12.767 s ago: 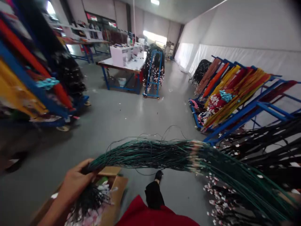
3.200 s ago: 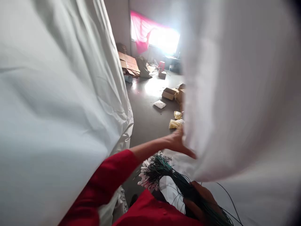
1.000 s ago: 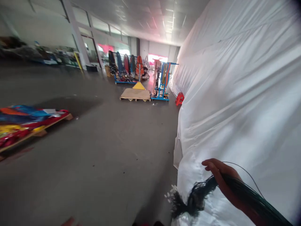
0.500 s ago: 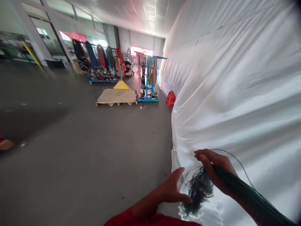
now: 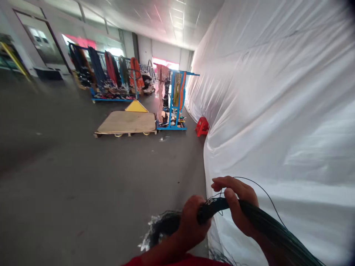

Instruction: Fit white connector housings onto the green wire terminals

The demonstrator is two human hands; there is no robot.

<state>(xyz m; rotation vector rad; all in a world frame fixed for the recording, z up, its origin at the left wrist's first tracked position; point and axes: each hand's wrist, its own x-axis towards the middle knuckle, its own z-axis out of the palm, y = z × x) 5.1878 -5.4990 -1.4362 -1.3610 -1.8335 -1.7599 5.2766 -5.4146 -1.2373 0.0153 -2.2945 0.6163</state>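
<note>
A thick bundle of dark green strands [image 5: 277, 225] runs from the lower right toward the bottom middle of the head view. My left hand [image 5: 194, 221] is wrapped round it near its frayed, whitish end, which hangs out to the left. To the right, my right hand [image 5: 238, 203] rests around the bundle, thumb against it and fingers bent over the top. One loose strand arcs above the right forearm. Between the two hands a short stretch of bundle shows, with thin strands sticking out.
White sheeting [image 5: 271, 111] hangs along the right side. Ahead stand a red stool [image 5: 202, 126], a flat wooden cart [image 5: 127, 122], a blue rack [image 5: 173, 128] with hanging strands, and another rack [image 5: 113, 99] farther left with several coloured bundles.
My left hand has closed round the bundle's end, which has swung to the left. My right hand has shifted slightly left. The cart and racks appear larger.
</note>
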